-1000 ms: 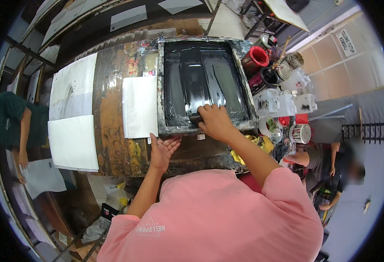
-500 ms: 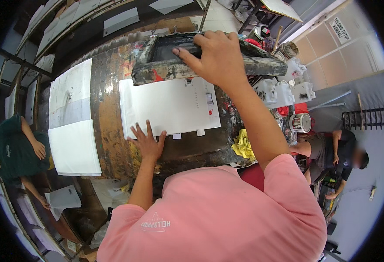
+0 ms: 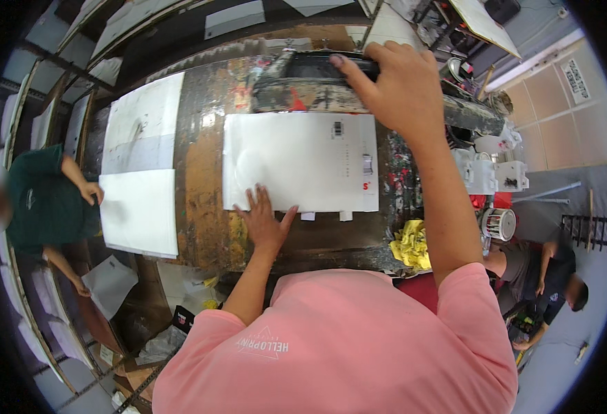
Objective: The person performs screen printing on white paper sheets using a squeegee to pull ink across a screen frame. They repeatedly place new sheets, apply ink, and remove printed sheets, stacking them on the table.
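White sheet (image 3: pixel 296 155) on table (image 3: pixel 203 172), tilted frame (image 3: pixel 317 96) beyond it.
I spread my left hand (image 3: pixel 265 224), gripping nothing, at the sheet's near edge; beyond the sheet, my right hand (image 3: pixel 405 90) clasps the frame. Yellow bundle (image 3: pixel 410 247): sheet's near right.

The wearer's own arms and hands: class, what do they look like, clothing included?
Short pink sleeves leave both forearms bare. The left hand and right hand have no gloves, and no watch or bracelet shows at either wrist.
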The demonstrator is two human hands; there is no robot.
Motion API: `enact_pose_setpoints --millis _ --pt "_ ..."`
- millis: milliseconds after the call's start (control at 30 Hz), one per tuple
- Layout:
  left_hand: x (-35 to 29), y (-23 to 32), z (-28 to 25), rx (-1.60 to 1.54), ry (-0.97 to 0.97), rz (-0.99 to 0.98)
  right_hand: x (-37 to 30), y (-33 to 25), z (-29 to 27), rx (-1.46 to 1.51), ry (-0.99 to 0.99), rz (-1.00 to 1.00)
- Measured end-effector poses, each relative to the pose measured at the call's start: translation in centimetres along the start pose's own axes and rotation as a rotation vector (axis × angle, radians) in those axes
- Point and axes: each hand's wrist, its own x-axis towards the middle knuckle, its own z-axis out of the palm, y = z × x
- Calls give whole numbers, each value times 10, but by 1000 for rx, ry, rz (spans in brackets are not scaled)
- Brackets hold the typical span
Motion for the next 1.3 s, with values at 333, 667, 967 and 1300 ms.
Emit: enact_pose_setpoints --millis 333,667,967,1300 --pt "35 -31 -62 -235 411 -128 -27 -8 2 -8 -9 -2" --pt "25 11 10 -244 113 487 -26 -2 1 9 8 -10" --pt "11 61 86 -21 -188 382 -19 -2 1 -15 -18 -20" --pt "42 87 -87 -1725 -155 153 -56 -15 3 -10 -207 16"
